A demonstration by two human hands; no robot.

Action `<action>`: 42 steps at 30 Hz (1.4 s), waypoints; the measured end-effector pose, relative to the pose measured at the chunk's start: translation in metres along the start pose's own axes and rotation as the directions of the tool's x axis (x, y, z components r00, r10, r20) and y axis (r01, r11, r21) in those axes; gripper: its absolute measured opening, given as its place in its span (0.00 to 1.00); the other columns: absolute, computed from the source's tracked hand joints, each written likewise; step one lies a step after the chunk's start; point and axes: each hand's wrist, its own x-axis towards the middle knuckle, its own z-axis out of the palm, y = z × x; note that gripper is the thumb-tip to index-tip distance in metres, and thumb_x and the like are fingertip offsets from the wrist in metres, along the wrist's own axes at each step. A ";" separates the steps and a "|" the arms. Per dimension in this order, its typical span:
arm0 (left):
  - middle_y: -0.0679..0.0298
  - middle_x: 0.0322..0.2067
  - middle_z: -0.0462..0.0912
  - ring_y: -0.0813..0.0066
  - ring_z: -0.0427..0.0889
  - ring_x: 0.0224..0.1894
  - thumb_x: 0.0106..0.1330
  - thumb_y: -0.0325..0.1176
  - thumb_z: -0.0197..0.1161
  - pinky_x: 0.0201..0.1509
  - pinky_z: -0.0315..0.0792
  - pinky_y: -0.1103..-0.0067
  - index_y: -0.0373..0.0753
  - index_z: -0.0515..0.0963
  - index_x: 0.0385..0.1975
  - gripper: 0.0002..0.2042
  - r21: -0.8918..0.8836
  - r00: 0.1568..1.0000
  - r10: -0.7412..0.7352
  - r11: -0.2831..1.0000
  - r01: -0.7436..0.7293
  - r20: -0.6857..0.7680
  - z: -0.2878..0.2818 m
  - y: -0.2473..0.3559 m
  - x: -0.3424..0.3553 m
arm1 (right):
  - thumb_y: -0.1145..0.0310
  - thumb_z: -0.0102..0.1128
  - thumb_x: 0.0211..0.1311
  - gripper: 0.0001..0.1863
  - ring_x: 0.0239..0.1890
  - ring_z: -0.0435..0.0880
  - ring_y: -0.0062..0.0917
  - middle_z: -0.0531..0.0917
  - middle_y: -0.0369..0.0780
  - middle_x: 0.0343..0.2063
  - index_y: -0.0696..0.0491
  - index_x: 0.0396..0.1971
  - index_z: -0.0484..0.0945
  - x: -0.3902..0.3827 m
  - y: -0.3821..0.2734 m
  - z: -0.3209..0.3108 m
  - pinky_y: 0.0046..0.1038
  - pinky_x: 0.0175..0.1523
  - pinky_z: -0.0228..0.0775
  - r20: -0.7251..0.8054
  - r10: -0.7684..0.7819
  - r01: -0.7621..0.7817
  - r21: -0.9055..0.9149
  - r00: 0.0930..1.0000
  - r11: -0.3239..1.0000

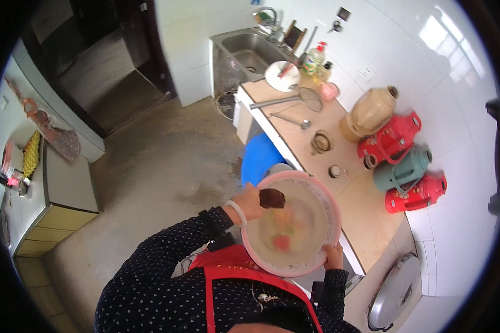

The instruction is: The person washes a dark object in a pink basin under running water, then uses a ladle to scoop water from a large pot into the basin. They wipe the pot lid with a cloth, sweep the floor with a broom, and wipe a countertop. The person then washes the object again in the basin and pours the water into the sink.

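A round pink basin is held up in front of my red apron. Cloudy liquid fills much of it, with a blurred red and yellowish patch showing. My left hand is closed at the basin's left rim. Beside its fingers a dark brown piece reaches over the liquid; its kind is unclear, and I cannot tell whether the hand grips it too. Lower right, my right hand is closed around the rim.
The counter holds a strainer, a ladle, a glass mug and a white bowl. Several thermos flasks line the wall. A sink is beyond, a blue bin below, a large lid at right.
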 end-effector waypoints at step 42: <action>0.49 0.27 0.83 0.57 0.83 0.33 0.46 0.32 0.65 0.38 0.76 0.71 0.33 0.81 0.30 0.12 -0.137 0.993 0.028 0.990 -0.044 -0.114 -0.523 -0.363 0.696 | 0.83 0.47 0.45 0.24 0.38 0.80 0.34 0.79 0.46 0.39 0.66 0.49 0.69 0.673 -0.175 0.656 0.32 0.43 0.74 -0.079 0.011 -0.004 0.095 0.997 0.995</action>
